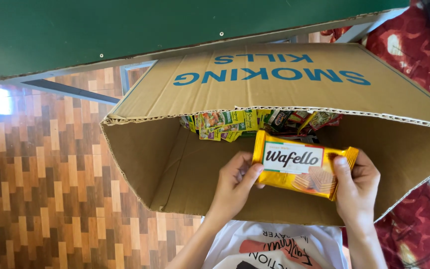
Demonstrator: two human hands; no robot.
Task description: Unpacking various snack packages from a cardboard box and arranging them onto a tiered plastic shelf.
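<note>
Left hand (236, 182): clamped on yellow wafer packet (302, 165)'s left end
Right hand (357, 187): gripping its right end; fingers behind hidden
Sachets (235, 122): half hidden by cardboard box (145, 159)'s flap

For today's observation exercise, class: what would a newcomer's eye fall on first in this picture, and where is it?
First, the bright yellow wafer packet, held at its ends by the left hand and right hand over the big open brown cardboard box. Next, the heap of small colourful sachets at the box's far end, under the green board above.
</note>
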